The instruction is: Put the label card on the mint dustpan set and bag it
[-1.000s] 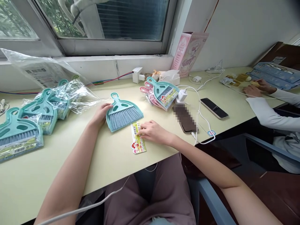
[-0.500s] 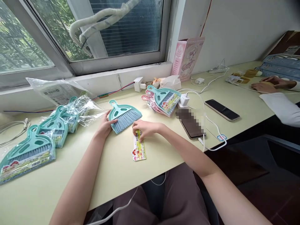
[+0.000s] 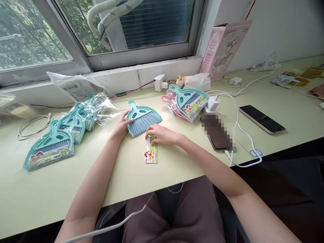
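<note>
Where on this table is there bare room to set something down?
The front left, between the wrapped dustpans and left forearm; also between that forearm and the card. Crowded: around the charger, blurred phone and stacked dustpans.

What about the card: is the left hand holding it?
No, the left hand grips the edge of the dustpan set, while the right hand is at the card.

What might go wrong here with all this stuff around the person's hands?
The printed card under the right hand might crease if pinched hard. The left hand holds the teal dustpan by one side, so it might swivel if bumped. The white cable beside the pixelated phone loops near the table's edge; a sweeping right arm might tug it.
</note>
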### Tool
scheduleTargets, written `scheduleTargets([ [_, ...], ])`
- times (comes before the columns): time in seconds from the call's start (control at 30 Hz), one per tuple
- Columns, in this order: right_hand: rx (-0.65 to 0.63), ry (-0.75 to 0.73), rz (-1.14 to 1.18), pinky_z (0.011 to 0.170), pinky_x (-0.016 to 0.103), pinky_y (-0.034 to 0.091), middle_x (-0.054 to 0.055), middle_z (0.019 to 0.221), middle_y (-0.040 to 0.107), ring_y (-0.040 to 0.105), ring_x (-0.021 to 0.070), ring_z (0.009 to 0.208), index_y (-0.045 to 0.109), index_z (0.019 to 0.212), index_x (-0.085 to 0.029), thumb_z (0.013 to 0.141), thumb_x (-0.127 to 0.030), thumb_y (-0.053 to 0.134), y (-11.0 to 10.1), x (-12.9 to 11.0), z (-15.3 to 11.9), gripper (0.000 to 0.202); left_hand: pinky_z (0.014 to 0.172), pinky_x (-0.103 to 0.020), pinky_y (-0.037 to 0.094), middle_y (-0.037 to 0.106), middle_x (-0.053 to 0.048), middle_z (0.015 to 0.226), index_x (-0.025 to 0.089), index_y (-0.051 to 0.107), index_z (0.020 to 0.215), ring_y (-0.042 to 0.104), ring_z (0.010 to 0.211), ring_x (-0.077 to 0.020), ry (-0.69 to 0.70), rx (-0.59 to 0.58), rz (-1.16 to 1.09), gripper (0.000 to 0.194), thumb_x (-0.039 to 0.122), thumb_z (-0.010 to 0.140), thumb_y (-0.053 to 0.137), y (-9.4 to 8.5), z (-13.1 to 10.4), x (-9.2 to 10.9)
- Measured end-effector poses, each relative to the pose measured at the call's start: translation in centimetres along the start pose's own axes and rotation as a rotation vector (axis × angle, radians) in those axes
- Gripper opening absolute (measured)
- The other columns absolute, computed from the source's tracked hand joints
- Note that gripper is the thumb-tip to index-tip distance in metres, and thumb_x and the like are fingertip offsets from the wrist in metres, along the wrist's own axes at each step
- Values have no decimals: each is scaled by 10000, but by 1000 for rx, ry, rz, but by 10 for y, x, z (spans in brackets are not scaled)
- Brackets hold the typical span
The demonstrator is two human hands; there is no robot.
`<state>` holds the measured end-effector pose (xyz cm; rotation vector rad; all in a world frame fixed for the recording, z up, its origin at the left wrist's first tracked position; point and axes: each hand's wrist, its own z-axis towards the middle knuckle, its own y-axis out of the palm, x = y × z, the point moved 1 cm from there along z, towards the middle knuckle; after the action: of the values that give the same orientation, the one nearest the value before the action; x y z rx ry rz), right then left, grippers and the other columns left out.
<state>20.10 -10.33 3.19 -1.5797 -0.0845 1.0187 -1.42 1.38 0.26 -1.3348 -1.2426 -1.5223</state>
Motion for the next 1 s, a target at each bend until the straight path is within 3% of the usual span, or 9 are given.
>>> scheduleTargets([
  [0.27, 45, 81, -83, 963, 424, 387, 98, 1135, 597, 495, 283, 1145, 690, 947, -194, 784, -294, 781, 0, 1, 0, 213, 840, -298, 535, 675, -63, 1117, 210, 519, 1295, 654, 991, -215, -15, -23, 51, 832, 106, 527, 822, 4, -5, 5],
  [0.43, 110, -30, 316, 903, 330, 461, 62, 1031, 643, 599, 183, 981, 700, 857, -165, 797, -214, 747, 2, 3, 5, 91, 885, -334, 547, 677, -72, 1108, 223, 441, 1374, 654, 1053, -253, -38, -34, 70, 970, 82, 502, 843, 3, -6, 4],
  [0.6, 323, 43, 624, 831, 290, 514, 26, 924, 711, 651, 162, 911, 711, 898, -163, 832, -255, 676, -6, 5, 6, 119, 869, -359, 567, 674, -91, 1150, 240, 326, 1472, 666, 1073, -288, -62, -19, 72, 1126, 49, 492, 846, 4, -9, 6],
  [0.8, 654, 210, 459, 906, 336, 539, 30, 1036, 720, 671, 188, 1017, 692, 1051, -217, 821, -185, 633, -16, 27, 3, 239, 818, -373, 591, 693, -105, 1099, 250, 171, 1551, 697, 1017, -303, -79, -57, 25, 1277, 29, 481, 833, 8, -11, 2],
  [0.9, 686, 332, 361, 852, 340, 559, 34, 1061, 723, 681, 200, 991, 660, 1135, -231, 841, -228, 639, -18, 40, 0, 294, 852, -383, 592, 676, -113, 1167, 288, 197, 1547, 696, 1049, -305, -84, -128, 28, 1265, 21, 490, 837, 15, -12, -3],
  [1.0, 633, 388, 231, 866, 351, 543, 26, 1073, 738, 680, 215, 1013, 687, 1075, -234, 854, -230, 647, -19, 47, -2, 225, 878, -410, 588, 674, -128, 1171, 275, 202, 1552, 692, 1060, -328, -104, -188, 30, 1244, 45, 514, 848, 22, -14, -6],
])
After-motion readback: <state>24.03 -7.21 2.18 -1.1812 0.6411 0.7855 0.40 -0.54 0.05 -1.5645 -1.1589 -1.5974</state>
